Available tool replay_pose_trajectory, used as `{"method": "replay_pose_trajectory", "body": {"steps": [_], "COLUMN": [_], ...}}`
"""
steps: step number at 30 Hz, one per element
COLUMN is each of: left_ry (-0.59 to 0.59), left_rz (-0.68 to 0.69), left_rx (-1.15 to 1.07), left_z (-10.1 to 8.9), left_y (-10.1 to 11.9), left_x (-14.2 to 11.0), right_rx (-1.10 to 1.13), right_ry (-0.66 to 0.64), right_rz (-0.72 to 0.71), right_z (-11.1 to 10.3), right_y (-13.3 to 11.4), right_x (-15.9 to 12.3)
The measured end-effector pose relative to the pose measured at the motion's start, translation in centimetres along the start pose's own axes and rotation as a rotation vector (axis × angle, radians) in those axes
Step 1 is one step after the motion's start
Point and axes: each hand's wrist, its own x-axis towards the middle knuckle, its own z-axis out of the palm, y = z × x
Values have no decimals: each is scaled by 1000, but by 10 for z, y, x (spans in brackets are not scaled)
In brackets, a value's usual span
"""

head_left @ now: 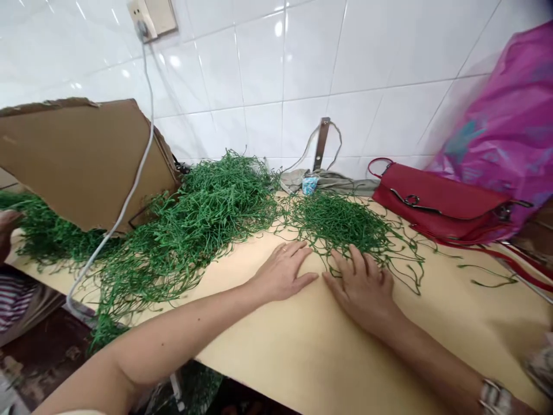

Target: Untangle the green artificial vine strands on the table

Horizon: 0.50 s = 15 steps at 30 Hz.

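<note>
My left hand (285,271) lies flat on the pale tabletop (311,340), fingers extended and nothing held. Close beside it, my right hand (363,288) rests with spread fingers, its tips at the near edge of a smaller heap of thin green stems (345,222). Whether those fingertips press on any stems I cannot tell. Left of my hands spreads a larger, tangled pile of green stems with small buds (220,196), running along the table toward the left edge.
A cardboard sheet (86,155) stands at the left, with a grey cable (144,155) hanging in front. A red handbag (440,202) and a purple plastic bag (505,121) sit at the right. Against the tiled wall is a metal bracket (321,144). Another person's hand (7,230) shows far left.
</note>
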Motion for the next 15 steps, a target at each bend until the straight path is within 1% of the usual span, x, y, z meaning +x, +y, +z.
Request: {"method": "replay_pose_trajectory", "body": {"steps": [2, 4, 7, 10, 13, 15], "left_ry": [-19, -23, -5, -12, -13, -11], "left_rz": [-5, -18, -37, -33, -27, -23], "left_rx": [30, 58, 92, 117, 131, 141], "left_z": [1, 2, 5, 5, 5, 6], "left_y": [-2, -6, -13, -16, -15, -15], "left_x": [7, 18, 35, 45, 47, 47], "right_rx": [-28, -54, -73, -63, -34, 13], "right_ry": [25, 85, 201, 288, 328, 370], "right_rz": [9, 18, 14, -24, -53, -107], "right_z": [1, 3, 9, 15, 24, 30], "right_y": [-7, -13, -17, -13, -4, 1], "right_x": [19, 33, 44, 49, 52, 55]}}
